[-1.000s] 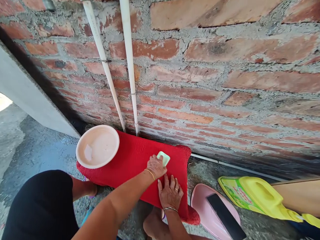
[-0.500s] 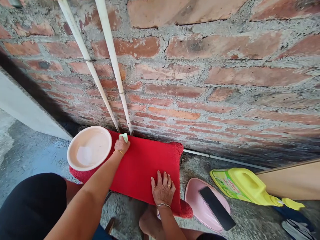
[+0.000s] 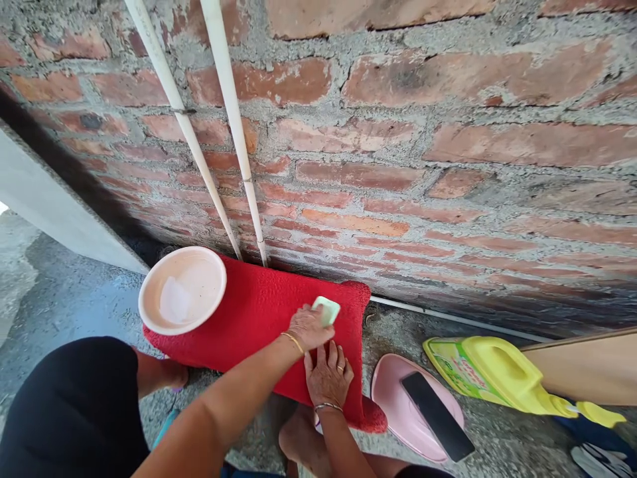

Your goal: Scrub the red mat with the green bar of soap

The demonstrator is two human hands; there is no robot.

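My left hand [image 3: 309,326] is closed on a small pale green block with rounded corners [image 3: 327,310], which may be a bar of soap or a small brush. It holds the block against the right part of a red fleecy cloth [image 3: 249,299], laid over a low support that is mostly hidden. Just below it, my right hand [image 3: 328,377] lies flat on the cloth near the right edge, fingers spread. A pale pink basin [image 3: 219,302] with water stands on the cloth's left end.
Behind the cloth rises a brick wall [image 3: 358,176] with two white pipes [image 3: 233,113]. On the floor to the right are a pink plastic dish [image 3: 391,398] with a black phone-like slab [image 3: 438,415] across it, and a yellow detergent bottle [image 3: 490,375]. A pale panel [image 3: 60,199] leans at left.
My left hand has moved right across the cloth with the pale green block, from beside the basin to just above my right hand. My right hand stays flat in place.
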